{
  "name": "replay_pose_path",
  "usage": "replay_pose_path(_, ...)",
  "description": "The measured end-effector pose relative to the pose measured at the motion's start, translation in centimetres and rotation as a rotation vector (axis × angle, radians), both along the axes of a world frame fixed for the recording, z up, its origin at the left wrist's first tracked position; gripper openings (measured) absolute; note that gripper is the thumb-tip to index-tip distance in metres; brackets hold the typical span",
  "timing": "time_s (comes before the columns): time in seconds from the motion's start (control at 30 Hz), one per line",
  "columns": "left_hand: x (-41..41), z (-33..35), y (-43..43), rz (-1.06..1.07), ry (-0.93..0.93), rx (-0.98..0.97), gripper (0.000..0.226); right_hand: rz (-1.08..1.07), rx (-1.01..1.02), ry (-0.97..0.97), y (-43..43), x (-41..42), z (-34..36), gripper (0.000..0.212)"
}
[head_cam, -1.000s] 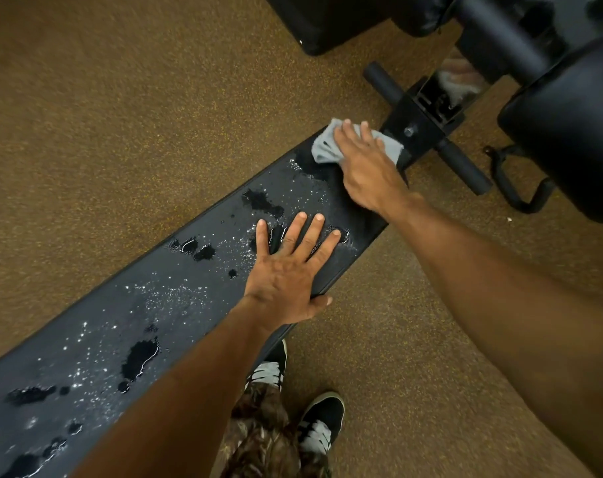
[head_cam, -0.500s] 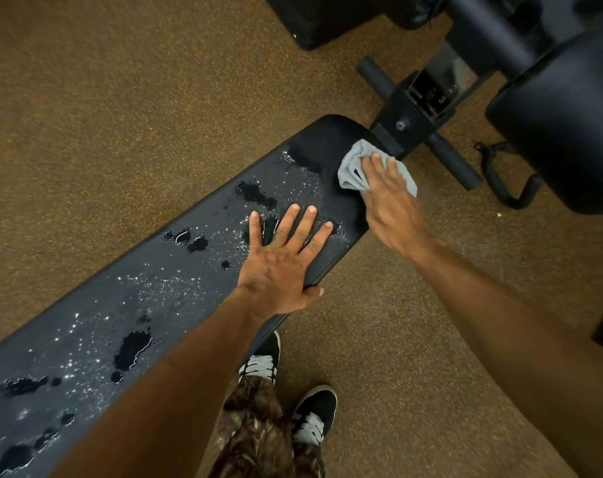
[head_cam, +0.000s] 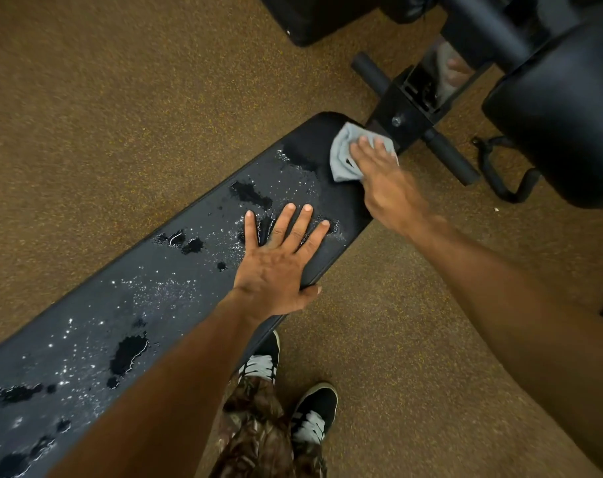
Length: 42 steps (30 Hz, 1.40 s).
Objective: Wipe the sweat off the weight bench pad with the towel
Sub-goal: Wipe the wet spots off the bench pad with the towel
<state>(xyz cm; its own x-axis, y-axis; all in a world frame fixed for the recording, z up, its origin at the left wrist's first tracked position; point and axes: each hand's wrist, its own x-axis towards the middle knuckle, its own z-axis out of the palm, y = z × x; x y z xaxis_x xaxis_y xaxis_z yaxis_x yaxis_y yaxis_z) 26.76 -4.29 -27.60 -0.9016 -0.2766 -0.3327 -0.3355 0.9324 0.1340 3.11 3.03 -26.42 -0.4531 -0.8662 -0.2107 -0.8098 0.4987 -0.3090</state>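
A long black bench pad runs from the lower left to the upper middle. Dark wet patches and fine droplets cover most of it. The strip at its far end looks dry and matte. A small grey towel lies on that far end, pressed flat under the fingers of my right hand. My left hand rests flat on the pad with fingers spread, its thumb hooked over the near edge, a little nearer to me than the towel.
The bench's black frame and crossbar with foam rollers sit just beyond the pad's end. Large black padded equipment fills the upper right. Brown speckled floor surrounds the bench. My shoes stand beside its near edge.
My right hand slid the towel toward the pad's near edge, then back up to the far end. The left hand stayed planted on the pad.
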Motion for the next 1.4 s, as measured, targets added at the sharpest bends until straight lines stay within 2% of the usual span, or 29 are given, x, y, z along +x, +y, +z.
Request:
replay_pose_path(0.17, 0.0, 0.1, 0.0, -0.004, -0.007, 0.004, 0.106, -0.066, 0.001, -0.042, 2.9, 2.2, 0.1, 0.055)
replay_pose_path(0.33, -0.2, 0.2, 0.0, -0.002, -0.024, -0.001, 0.106, -0.264, -0.083, -0.104, -5.0, 1.8, 0.6, 0.054)
replay_pose_path(0.4, -0.1, 0.0, 0.0, -0.005, -0.022, -0.006, 0.106, -0.186, -0.089, -0.092, -8.8, 1.6, 0.6, 0.052)
replay_pose_path(0.47, -0.1, 0.0, 0.0, -0.006, -0.023, -0.008, 0.105, 0.001, -0.041, -0.060, -11.3, 2.2, 0.4, 0.052)
replay_pose_path(0.53, -0.2, -0.1, 0.1, -0.002, -0.023, 0.003, 0.106, 0.189, 0.010, -0.051, -11.7, 2.7, 0.2, 0.053)
replay_pose_path(0.6, -0.1, -0.1, 0.0, 0.003, -0.017, -0.001, 0.106, 0.262, -0.005, -0.060, -10.3, 2.1, 0.4, 0.057)
replay_pose_path(0.73, 0.0, 0.0, 0.0, -0.001, -0.004, -0.001, 0.107, 0.189, -0.038, -0.073, -3.7, -0.1, 1.0, 0.068)
replay_pose_path(1.0, -0.2, 0.4, -0.1, -0.007, -0.029, 0.011, 0.108, 0.086, -0.021, -0.116, 6.0, 3.4, 2.6, 0.060)
replay_pose_path(1.07, -0.2, 0.4, -0.1, -0.005, -0.036, 0.015, 0.109, 0.051, -0.021, -0.114, 6.5, 3.9, 3.3, 0.051)
replay_pose_path(1.13, -0.2, 0.4, -0.1, -0.004, -0.039, 0.015, 0.109, -0.071, -0.036, -0.031, 5.6, 3.5, 4.3, 0.039)
replay_pose_path(1.2, -0.2, 0.5, 0.0, -0.005, -0.036, 0.015, 0.108, -0.224, -0.136, 0.041, 3.6, 2.4, 5.3, 0.034)
replay_pose_path(1.27, -0.1, 0.5, -0.1, -0.003, -0.031, 0.017, 0.107, -0.290, -0.282, 0.031, 0.6, 0.7, 5.8, 0.034)
replay_pose_path(1.33, -0.1, 0.5, 0.0, -0.007, -0.033, 0.019, 0.108, -0.150, -0.311, 0.030, -2.9, -1.0, 5.5, 0.040)
replay_pose_path(1.4, -0.1, 0.4, 0.0, -0.006, -0.033, 0.020, 0.108, 0.084, -0.188, 0.053, -6.2, -1.9, 4.6, 0.046)
